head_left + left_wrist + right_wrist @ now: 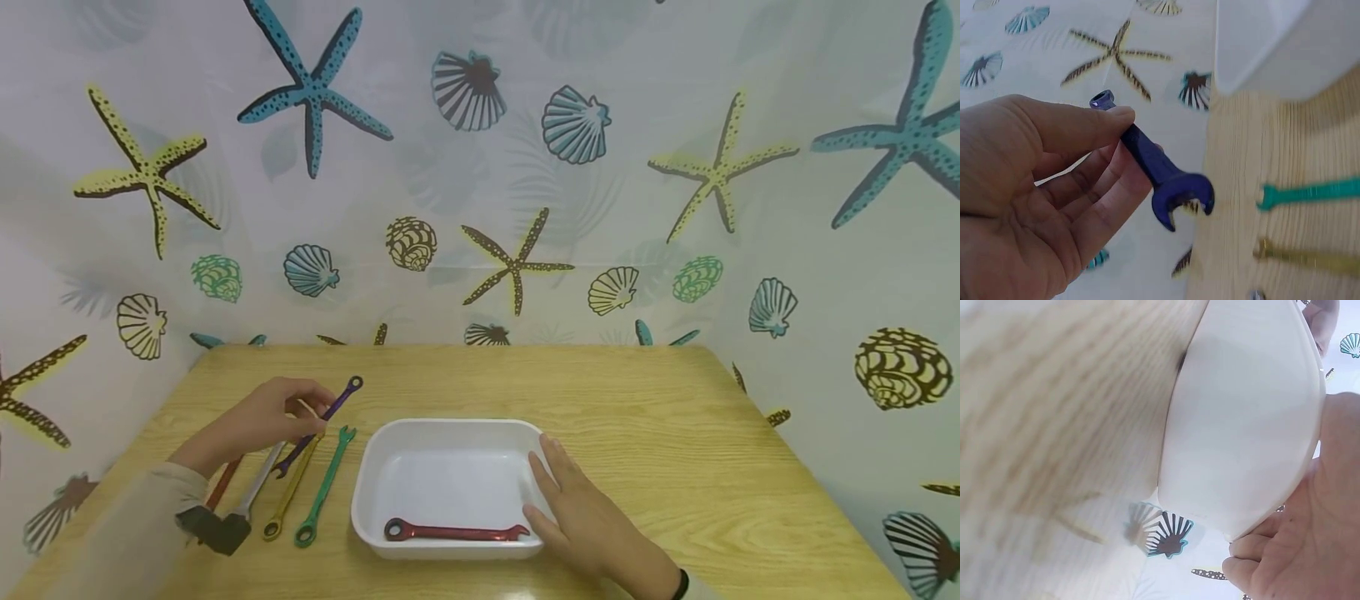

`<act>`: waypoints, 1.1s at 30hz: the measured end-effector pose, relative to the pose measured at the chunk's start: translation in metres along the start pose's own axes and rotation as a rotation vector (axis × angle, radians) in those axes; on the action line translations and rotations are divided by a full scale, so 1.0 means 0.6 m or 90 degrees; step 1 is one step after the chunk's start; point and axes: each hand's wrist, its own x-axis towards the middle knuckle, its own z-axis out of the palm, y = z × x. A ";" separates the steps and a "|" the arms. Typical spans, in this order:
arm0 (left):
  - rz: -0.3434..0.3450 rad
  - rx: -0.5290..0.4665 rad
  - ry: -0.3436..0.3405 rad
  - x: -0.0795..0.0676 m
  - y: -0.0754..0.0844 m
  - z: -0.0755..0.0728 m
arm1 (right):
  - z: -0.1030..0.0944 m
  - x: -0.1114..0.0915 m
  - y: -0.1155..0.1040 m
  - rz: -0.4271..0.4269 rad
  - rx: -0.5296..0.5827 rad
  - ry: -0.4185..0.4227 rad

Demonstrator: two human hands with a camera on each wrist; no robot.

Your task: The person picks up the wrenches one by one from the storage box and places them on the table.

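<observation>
My left hand pinches a purple combination wrench between thumb and fingers, above the wrenches lying on the left of the table. In the left wrist view the wrench's open jaw end points away from the palm and its ring end shows past the thumb. My right hand, fingers extended, rests on the right rim of a white tray. A red wrench lies along the near side inside that tray.
Left of the tray, on the wooden table, lie a green wrench, a yellow wrench, a silver wrench and an orange-red wrench, partly hidden by the left arm. A curtain printed with shells and starfish surrounds the table.
</observation>
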 end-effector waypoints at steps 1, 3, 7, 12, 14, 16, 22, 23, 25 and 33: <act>-0.008 -0.005 0.006 -0.008 -0.011 -0.008 | 0.000 0.000 0.000 0.001 0.000 -0.001; -0.018 -0.011 0.019 -0.023 -0.034 -0.020 | 0.000 0.000 -0.001 0.001 0.001 -0.004; -0.035 -0.012 0.041 -0.048 -0.078 -0.037 | -0.003 -0.002 -0.003 0.003 0.003 -0.007; -0.077 -0.015 0.071 -0.073 -0.121 -0.048 | -0.003 -0.003 -0.002 0.006 -0.005 -0.004; -0.106 -0.015 0.083 -0.082 -0.136 -0.053 | -0.002 -0.003 -0.002 0.004 -0.009 0.001; -0.135 -0.008 0.095 -0.088 -0.150 -0.058 | 0.000 -0.002 -0.001 0.002 -0.014 0.007; -0.185 0.023 0.117 -0.100 -0.188 -0.068 | 0.002 -0.001 0.001 -0.001 -0.028 0.009; -0.191 0.023 0.117 -0.101 -0.195 -0.068 | 0.002 0.000 0.001 0.000 -0.030 0.008; -0.200 0.026 0.116 -0.103 -0.209 -0.067 | 0.002 0.000 0.001 0.001 -0.033 0.006; -0.216 0.066 0.117 -0.103 -0.253 -0.052 | 0.002 0.000 -0.001 0.001 -0.032 0.003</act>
